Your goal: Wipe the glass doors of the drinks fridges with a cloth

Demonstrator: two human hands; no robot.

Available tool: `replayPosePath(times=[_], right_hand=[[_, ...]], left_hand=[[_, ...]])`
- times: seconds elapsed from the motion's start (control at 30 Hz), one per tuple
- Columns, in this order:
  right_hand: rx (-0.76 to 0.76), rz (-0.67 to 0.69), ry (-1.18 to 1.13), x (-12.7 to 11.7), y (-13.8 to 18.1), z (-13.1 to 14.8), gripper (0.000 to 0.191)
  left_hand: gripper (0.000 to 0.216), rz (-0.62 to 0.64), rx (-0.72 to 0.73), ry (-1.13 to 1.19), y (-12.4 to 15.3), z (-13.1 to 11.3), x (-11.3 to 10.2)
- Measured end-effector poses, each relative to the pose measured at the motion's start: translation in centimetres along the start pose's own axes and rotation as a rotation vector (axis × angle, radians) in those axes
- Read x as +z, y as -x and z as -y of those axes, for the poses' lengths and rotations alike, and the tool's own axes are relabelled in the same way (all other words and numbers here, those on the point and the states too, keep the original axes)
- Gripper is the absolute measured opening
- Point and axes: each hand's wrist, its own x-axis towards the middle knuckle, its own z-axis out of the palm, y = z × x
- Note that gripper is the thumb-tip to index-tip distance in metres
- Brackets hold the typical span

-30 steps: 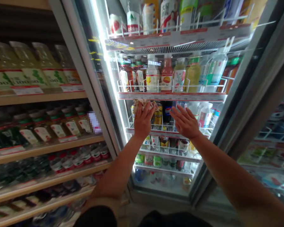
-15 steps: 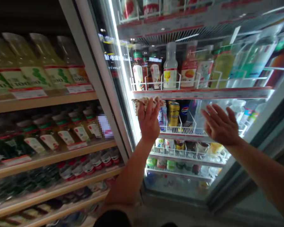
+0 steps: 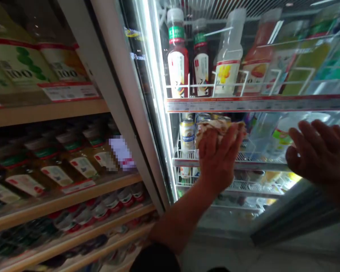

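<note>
My left hand (image 3: 217, 158) is closed on a crumpled, pale brown-and-white cloth (image 3: 222, 127). It holds the cloth up against the glass front of a lit drinks fridge, just below a shelf strip (image 3: 243, 104). Behind the cloth stand cans, partly covered by it; one white-and-gold can (image 3: 187, 134) shows to its left. My right hand (image 3: 319, 153) is raised on the right with its fingers apart and nothing in it. Whether it touches the glass I cannot tell.
On the fridge shelf above stand several bottles, among them a red one (image 3: 177, 56) and a pale one (image 3: 229, 56). A metal door frame (image 3: 113, 90) borders the fridge. At left, wooden shelves (image 3: 59, 111) hold rows of juice bottles (image 3: 83, 164).
My left hand has moved the cloth rightward, away from the lit left edge of the fridge. My right hand sits further right in view. The camera has come closer to the fridge.
</note>
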Motion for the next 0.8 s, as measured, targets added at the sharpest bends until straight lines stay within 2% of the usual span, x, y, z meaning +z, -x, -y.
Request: replayPosePath(times=[0.13,0.33,0.4,0.53,0.63,0.7,0.8], right_hand=[[-0.007,-0.007,0.008,0.0,0.0,-0.2,0.059],[-0.078,-0.048,0.05,0.2,0.1,-0.5,0.06],[-0.092,-0.059,0.06,0.3,0.0,-0.6,0.06],[-0.09,-0.048,0.07,0.4,0.3,-0.9,0.059],[-0.045,-0.022,0.041,0.3,0.6,-1.0,0.06],[-0.006,-0.011,0.018,0.3,0.7,-0.8,0.06],[-0.002,-0.024,0.021,0.4,0.6,-0.5,0.058]], left_hand=[[0.045,0.059,0.173,0.072,1.1,-1.0,0.2],[0.049,-0.016,-0.014,0.118,-0.5,-0.3,0.0],[0.052,0.021,0.005,0.121,0.1,-0.7,0.2],[0.05,0.087,0.134,0.127,1.0,-1.1,0.3],[0.048,0.084,0.045,0.109,-0.7,-0.2,-0.5],[0.049,0.139,-0.057,0.093,-1.9,0.0,-0.9],[0.049,0.129,-0.081,0.096,-1.8,-1.0,-0.5]])
